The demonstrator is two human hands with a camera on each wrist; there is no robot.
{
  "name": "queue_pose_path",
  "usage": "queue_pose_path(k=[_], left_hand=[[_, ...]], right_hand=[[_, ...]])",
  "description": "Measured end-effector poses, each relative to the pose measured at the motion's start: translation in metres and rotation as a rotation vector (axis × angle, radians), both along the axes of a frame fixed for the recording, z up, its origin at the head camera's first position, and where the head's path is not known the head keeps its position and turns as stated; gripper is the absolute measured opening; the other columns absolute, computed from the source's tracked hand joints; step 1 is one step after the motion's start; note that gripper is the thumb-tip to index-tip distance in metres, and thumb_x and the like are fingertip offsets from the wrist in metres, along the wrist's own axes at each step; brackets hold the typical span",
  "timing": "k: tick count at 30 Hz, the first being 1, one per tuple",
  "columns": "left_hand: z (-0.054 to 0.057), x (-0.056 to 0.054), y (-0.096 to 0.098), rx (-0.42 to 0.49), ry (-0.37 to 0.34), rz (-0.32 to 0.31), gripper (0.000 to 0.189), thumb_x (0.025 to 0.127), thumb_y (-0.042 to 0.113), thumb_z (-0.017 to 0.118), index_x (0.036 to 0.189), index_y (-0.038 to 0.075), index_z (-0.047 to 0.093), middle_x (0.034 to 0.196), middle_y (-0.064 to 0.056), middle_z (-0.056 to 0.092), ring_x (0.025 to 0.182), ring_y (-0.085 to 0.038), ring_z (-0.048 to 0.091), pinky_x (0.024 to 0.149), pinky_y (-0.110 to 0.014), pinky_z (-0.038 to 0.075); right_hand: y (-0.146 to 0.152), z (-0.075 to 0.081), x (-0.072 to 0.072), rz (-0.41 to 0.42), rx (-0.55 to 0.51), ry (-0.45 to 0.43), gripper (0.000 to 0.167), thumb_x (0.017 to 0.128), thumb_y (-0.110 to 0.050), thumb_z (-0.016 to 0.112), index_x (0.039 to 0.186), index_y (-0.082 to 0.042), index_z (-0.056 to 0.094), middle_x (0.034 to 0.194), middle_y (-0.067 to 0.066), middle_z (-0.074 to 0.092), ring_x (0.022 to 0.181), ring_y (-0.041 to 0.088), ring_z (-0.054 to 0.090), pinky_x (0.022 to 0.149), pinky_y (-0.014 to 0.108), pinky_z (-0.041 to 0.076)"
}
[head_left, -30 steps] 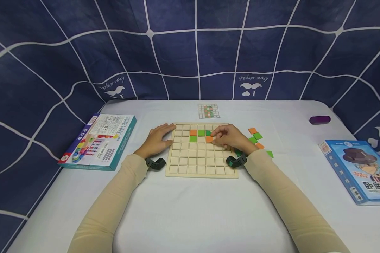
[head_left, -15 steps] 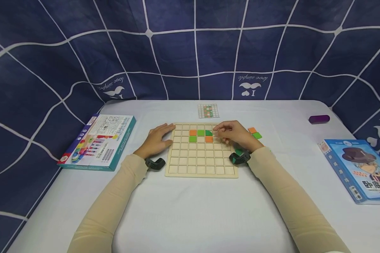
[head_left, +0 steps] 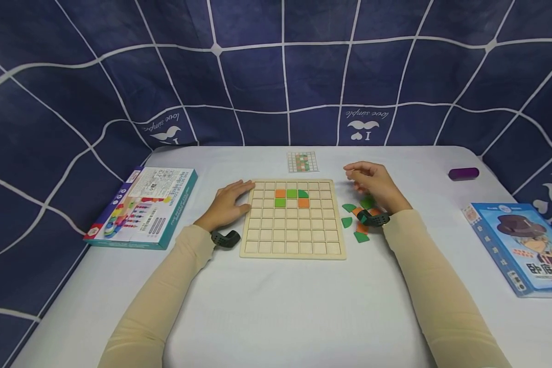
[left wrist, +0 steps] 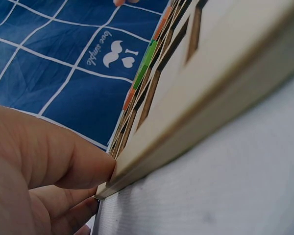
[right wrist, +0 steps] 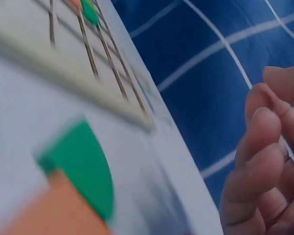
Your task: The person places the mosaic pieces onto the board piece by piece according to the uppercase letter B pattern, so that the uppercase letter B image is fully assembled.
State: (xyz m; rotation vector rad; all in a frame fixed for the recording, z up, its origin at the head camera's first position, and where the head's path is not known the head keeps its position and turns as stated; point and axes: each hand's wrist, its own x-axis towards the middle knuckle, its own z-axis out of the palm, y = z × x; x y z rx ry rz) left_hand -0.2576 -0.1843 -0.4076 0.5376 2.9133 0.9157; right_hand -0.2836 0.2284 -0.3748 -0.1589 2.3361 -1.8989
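A wooden grid board (head_left: 285,230) lies on the white table. In its upper rows sit an orange tile (head_left: 280,193), a green tile (head_left: 292,193), a dark green quarter-round tile (head_left: 303,194) and further square tiles. My left hand (head_left: 227,205) rests against the board's left edge; its thumb (left wrist: 83,164) touches the rim in the left wrist view. Right of the board, my right hand (head_left: 373,185) hovers over loose tiles, fingers loosely bent, nothing visible in them. Beneath it lie dark green pieces (head_left: 347,222) and orange pieces (head_left: 362,228), partly covered by the hand and wristband.
Behind the board lies a small pattern card (head_left: 302,161) with a coloured grid. A boxed toy (head_left: 142,207) stands at the left, a blue game box (head_left: 524,248) at the right. A purple cylinder-like object (head_left: 464,174) lies at the back right.
My right hand has left the dark green quarter-round tile on the board and moved right, over the loose pieces. The left hand stays put.
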Motion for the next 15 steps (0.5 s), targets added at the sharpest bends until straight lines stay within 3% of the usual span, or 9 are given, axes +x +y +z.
queue_pose_path(k=[3,9,15], left_hand=[[0.000,0.000,0.000,-0.002,-0.001,0.002,0.069,0.097,0.018,0.062,0.163,0.004,0.046,0.172,-0.013,0.041,0.164,-0.034,0.025,0.132,-0.056,0.014],[0.000,0.001,0.000,0.005,-0.003,-0.001,0.069,0.097,0.018,0.062,0.163,0.003,0.047,0.172,-0.013,0.040,0.164,-0.035,0.025,0.132,-0.056,0.013],[-0.001,0.000,0.000,0.004,0.006,-0.008,0.068,0.098,0.018,0.060,0.163,0.003,0.046,0.172,-0.013,0.041,0.164,-0.036,0.025,0.131,-0.056,0.015]], right_hand=[[0.015,-0.004,-0.001,-0.043,-0.057,-0.003,0.015,0.107,-0.013,0.068,0.118,-0.014,0.077,0.094,-0.001,0.073,0.065,0.008,0.060,0.059,0.018,0.054],[0.041,-0.016,-0.004,-0.096,-0.134,0.013,0.022,0.106,-0.009,0.068,0.104,-0.027,0.080,0.088,-0.003,0.070,0.064,0.008,0.056,0.056,0.016,0.049],[0.056,-0.022,-0.002,-0.142,-0.098,0.002,0.013,0.107,-0.013,0.067,0.114,-0.017,0.078,0.087,-0.005,0.068,0.064,0.008,0.056,0.055,0.017,0.049]])
